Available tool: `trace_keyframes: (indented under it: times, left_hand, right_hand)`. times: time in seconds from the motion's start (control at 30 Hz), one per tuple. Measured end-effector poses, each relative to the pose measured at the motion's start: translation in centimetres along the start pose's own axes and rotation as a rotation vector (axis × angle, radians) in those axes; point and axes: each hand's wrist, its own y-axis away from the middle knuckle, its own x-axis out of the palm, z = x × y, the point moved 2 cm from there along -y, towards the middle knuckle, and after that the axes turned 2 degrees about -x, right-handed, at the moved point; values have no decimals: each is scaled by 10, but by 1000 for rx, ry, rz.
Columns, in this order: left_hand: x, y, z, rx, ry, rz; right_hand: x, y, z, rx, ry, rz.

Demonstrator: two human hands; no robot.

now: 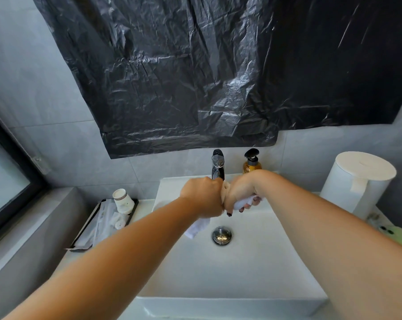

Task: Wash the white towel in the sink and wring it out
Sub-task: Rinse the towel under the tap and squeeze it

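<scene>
While both hands work close together above the white square ceramic sink (253, 269), the left hand (203, 196) is clenched around one part of the white cloth towel (198, 227) and the right hand (239, 192) grips another part, with its fingers curled around a white bunch of it. The towel is held in the air over the basin, just in front of the dark metal faucet (218, 166), and one loose end hangs below the left hand, near the round chrome drain plug (222, 235). I judge that this is the wringing step, because the two fists are pressed against each other as for a twist. Some things could go wrong from here: if the twist is weak, water stays in the towel; if the hands drift toward the near rim, the drops may fall on the bench (146, 204) and not in the basin; and the hanging end may touch the wet bottom again and take up water. A wide elbow on the right side could also knock the white cylindrical bin with a lid (354, 181). Counting the things, I see one towel, one sink, one faucet, one drain plug, one amber pump bottle (252, 162), one white bin, one stack of paper cups (123, 200) on one dark tray (89, 227), and one large black plastic sheet (195, 65) on the wall.
</scene>
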Motion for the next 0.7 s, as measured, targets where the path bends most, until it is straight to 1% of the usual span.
trace_keyframes:
  times: [0.03,0.07,0.13,0.17,0.23,0.3,0.33,0.37,0.43,0.47,0.53,0.6,0.63,0.7]
  left_hand:
    - [5,3,3,-81,142,-3]
    - [10,5,7,-170,299,-4]
    - [20,10,19,-375,616,-26]
    - [24,14,25,-499,788,-62]
    - [30,27,29,-749,1155,-178]
    - [34,39,25,-916,1516,-298]
    - [35,42,22,-974,1658,-335]
    - [36,44,18,-1023,1781,-349]
    - [33,44,10,-1079,2028,-298]
    - [29,43,6,-1072,2169,-235]
    - [14,44,-7,-1045,2428,-94]
    - [3,46,-15,-1010,2504,-42]
    - [-1,47,-17,-963,2496,-40]
    - [0,49,-13,-868,2463,-109]
  right_hand:
    - [-2,3,3,-18,39,-63]
    - [-5,5,5,-48,22,-166]
    - [-10,11,4,-184,-128,-443]
    - [-8,17,0,-251,-198,-556]
    - [9,32,-6,-354,-231,-790]
    - [44,43,-7,-474,-218,-1053]
    - [65,43,-5,-525,-216,-1123]
    - [87,40,0,-540,-199,-1121]
    - [123,20,14,-502,-142,-1039]
    - [136,8,21,-474,-118,-1045]
    - [141,-11,31,-449,-196,-1182]
    - [126,-19,30,-449,-319,-1343]
    - [117,-21,27,-467,-320,-1413]
    - [102,-20,19,-505,-277,-1466]
